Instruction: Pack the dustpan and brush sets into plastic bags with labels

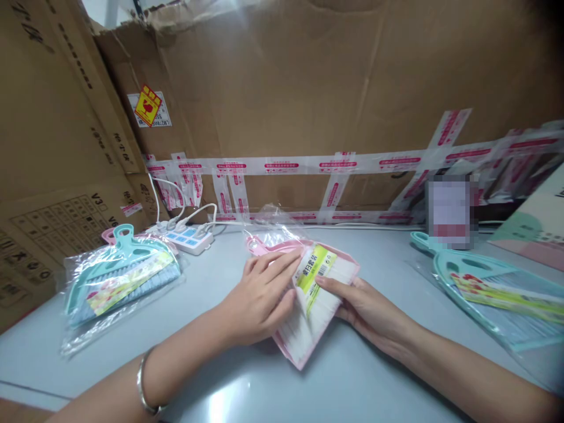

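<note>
Head view, pink plastic dustpan-and-brush set with white bristles (pixel 305 338), tilted over a smooth pale-grey table (pixel 361 382), between bare left hand (pixel 259 298), flat across its left side, and bare right hand (pixel 369 306), clamped on its right edge.

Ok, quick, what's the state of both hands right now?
Left hand: open, fingers extended across the pink dustpan set.
Right hand: closed, holding the set's edge, thumb in front, fingers partly hidden behind.
</note>
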A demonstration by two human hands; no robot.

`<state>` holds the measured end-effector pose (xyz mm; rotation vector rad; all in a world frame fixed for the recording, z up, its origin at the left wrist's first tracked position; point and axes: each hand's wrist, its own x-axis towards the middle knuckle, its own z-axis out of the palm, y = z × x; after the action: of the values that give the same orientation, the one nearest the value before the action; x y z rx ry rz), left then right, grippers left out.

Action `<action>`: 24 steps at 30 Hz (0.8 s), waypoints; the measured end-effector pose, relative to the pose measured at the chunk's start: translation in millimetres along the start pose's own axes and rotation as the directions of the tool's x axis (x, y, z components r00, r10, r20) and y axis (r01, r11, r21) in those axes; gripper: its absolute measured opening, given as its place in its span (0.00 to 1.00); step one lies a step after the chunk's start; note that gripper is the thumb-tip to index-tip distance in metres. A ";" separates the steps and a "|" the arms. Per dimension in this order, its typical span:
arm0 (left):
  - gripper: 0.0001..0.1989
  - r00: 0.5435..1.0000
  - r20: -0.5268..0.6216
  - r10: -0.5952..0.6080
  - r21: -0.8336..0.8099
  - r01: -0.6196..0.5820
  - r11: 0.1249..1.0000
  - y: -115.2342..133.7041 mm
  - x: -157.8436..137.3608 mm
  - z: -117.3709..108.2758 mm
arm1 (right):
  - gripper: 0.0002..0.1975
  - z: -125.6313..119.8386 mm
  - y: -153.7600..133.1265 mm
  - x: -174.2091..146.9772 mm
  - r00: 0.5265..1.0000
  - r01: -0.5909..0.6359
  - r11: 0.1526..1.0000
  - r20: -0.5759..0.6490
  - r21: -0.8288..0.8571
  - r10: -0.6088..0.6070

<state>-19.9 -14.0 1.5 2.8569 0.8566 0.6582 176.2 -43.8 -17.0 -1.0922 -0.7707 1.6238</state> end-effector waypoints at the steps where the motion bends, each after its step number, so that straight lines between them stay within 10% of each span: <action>1: 0.25 1.000 0.006 0.008 -0.001 -0.008 1.000 0.5 -0.1 -0.8 | 0.15 -0.5 0.2 0.4 1.000 0.005 1.000 -0.008 -0.001 -0.005; 11: 0.27 0.990 0.023 -0.138 -0.117 0.139 0.983 -1.5 1.2 -7.7 | 0.18 -1.5 -2.1 -4.2 0.993 -0.078 0.995 0.084 -0.057 0.083; 24: 0.18 0.999 -0.001 0.041 0.009 -0.041 0.999 3.1 3.9 -13.7 | 0.17 -7.0 -1.2 6.0 0.999 0.019 0.991 -0.050 0.131 -0.013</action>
<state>-21.2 -15.0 16.0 2.8895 0.8053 0.6621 182.5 -37.8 -20.4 -1.0251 -0.6293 1.6050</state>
